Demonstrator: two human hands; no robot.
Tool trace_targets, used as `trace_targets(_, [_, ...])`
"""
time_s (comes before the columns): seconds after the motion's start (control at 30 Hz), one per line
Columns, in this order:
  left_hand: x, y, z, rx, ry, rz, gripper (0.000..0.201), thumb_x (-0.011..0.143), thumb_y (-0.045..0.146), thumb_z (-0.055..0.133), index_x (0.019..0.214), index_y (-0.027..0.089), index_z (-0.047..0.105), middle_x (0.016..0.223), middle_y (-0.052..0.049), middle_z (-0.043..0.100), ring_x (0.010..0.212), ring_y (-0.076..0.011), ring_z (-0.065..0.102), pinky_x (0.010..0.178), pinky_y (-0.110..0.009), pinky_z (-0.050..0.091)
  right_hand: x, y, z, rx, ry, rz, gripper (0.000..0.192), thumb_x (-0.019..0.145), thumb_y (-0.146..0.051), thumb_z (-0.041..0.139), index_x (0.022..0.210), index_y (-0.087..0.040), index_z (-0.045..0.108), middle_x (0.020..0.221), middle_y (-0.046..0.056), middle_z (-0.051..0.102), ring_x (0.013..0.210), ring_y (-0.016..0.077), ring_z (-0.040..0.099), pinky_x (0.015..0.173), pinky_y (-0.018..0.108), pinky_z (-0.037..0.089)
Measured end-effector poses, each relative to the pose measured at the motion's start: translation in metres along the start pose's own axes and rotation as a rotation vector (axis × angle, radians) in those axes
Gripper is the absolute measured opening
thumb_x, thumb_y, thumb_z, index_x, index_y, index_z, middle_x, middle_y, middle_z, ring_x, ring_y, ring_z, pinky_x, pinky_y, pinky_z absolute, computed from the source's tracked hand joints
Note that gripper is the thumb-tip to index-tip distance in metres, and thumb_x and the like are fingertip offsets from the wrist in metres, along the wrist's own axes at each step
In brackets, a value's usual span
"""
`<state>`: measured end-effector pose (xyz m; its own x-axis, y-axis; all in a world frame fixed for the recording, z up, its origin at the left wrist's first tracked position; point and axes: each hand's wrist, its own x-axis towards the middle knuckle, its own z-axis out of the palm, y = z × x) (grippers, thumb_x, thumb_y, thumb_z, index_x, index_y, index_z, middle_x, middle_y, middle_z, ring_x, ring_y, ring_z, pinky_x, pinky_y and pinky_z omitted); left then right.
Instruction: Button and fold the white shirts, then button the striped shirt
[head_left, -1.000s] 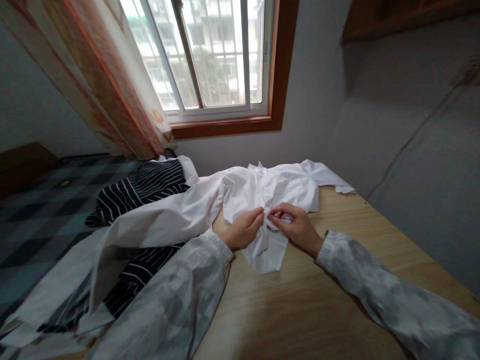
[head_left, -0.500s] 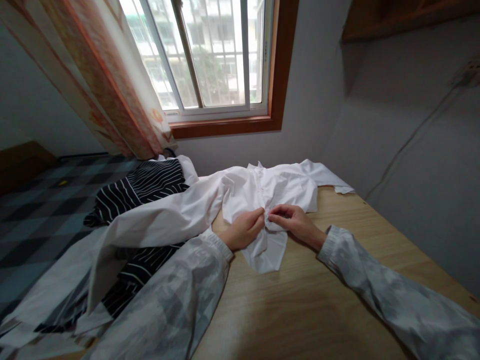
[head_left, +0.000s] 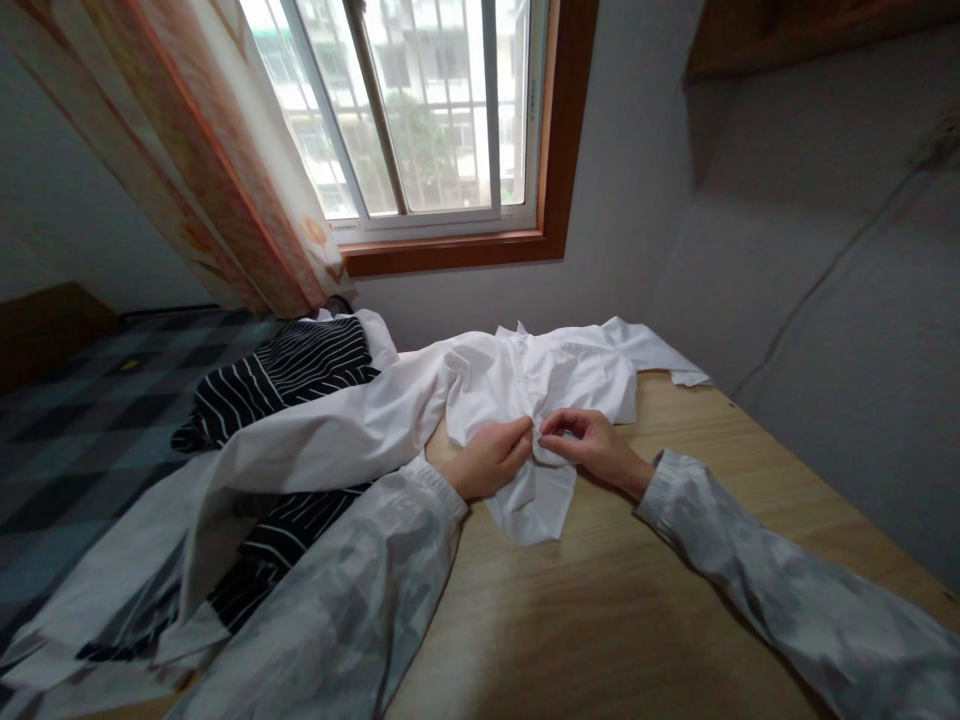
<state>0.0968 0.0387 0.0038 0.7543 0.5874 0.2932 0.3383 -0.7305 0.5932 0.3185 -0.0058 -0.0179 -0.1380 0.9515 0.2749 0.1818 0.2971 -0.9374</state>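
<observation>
My left hand (head_left: 491,457) and right hand (head_left: 595,445) each pinch the front edge of the white shirt (head_left: 555,375), fingertips almost meeting, both grips closed on the cloth. The shirt lies spread on the wooden worktop (head_left: 600,600), one sleeve draped over a striped garment (head_left: 289,370) beside it.

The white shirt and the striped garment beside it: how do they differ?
The white shirt is plain, while the striped garment is black with thin white lines. The white shirt lies on the wooden table, pinched by the left hand and right hand; the striped garment lies untouched, partly under white cloth. Both are rumpled fabric.
</observation>
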Motion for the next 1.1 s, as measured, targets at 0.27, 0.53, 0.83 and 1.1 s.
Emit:
trace_targets(0.27, [0.001, 0.002, 0.002, 0.026, 0.07, -0.034, 0.026, 0.109, 0.032, 0.04, 0.086, 0.024, 0.047, 0.075, 0.002, 0.056, 0.069, -0.0168, 0.05, 0.069, -0.031, 0.039, -0.005, -0.003, 0.009, -0.101, 0.146, -0.104, 0.019, 0.092, -0.042, 0.08, 0.09, -0.024, 0.076, 0.087, 0.004, 0.076, 0.082, 0.0224, 0.068, 0.078, 0.036, 0.054])
trace_targets(0.53, [-0.001, 0.0, 0.003, -0.105, 0.254, -0.064, 0.014, 0.107, 0.033, 0.056, 0.107, 0.022, 0.064, 0.087, 0.0, 0.071, 0.074, -0.0148, 0.062, 0.07, -0.027, 0.047, -0.006, -0.007, 0.009, -0.189, 0.141, -0.142, 0.015, 0.098, -0.038, 0.074, 0.097, -0.024, 0.076, 0.094, 0.004, 0.078, 0.085, 0.0225, 0.068, 0.082, 0.037, 0.054])
trace_targets(0.83, [0.0, 0.006, 0.004, -0.192, 0.343, -0.077, 0.02, 0.095, 0.034, 0.078, 0.103, 0.017, 0.082, 0.091, -0.006, 0.082, 0.078, -0.0164, 0.071, 0.071, -0.026, 0.055, -0.009, -0.013, 0.009, -0.27, 0.153, -0.182, 0.016, 0.099, -0.041, 0.073, 0.095, -0.026, 0.074, 0.092, 0.004, 0.077, 0.083, 0.023, 0.068, 0.079, 0.037, 0.055])
trace_targets(1.1, [0.002, -0.001, 0.001, -0.374, 0.256, -0.123, 0.022, 0.089, 0.031, 0.08, 0.101, 0.013, 0.081, 0.091, -0.006, 0.08, 0.081, -0.0156, 0.069, 0.077, -0.027, 0.055, -0.009, -0.016, 0.01, -0.292, 0.138, -0.236, 0.011, 0.099, -0.035, 0.072, 0.095, -0.025, 0.074, 0.092, 0.005, 0.078, 0.087, 0.0239, 0.07, 0.082, 0.038, 0.056])
